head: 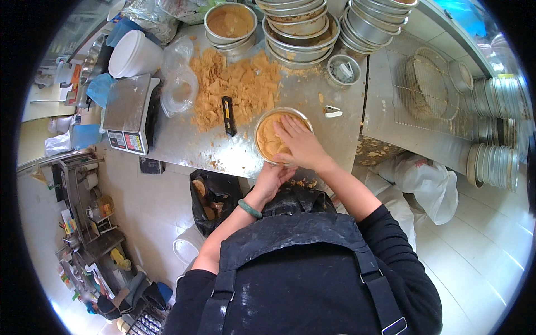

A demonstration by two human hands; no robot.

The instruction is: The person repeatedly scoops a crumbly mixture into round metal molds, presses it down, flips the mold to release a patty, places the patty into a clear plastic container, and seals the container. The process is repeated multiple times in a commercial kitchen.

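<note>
A round metal cake pan (258, 147) sits near the table's front edge, holding a tan, crumpled cake-like layer (270, 136). My right hand (298, 140) lies palm down on that layer, its fingers extended and its thumb near the front rim. My left hand (273, 181) is at the near side of the pan, with its fingers partly hidden against the pan wall. A green bangle (250, 208) circles the left wrist. Just beyond the pan, tan crumbly scraps (247, 83) spread over the metal table (188, 144), with a black utility knife (228, 116) on them.
Stacked metal pans (299, 54) line the back. A digital scale (130, 113), clear plastic containers (181, 90) and a white tub (135, 54) stand left. A small metal bowl (343, 70) and white clip-like object (333, 111) lie right. Below the edge hangs a black bag (213, 197).
</note>
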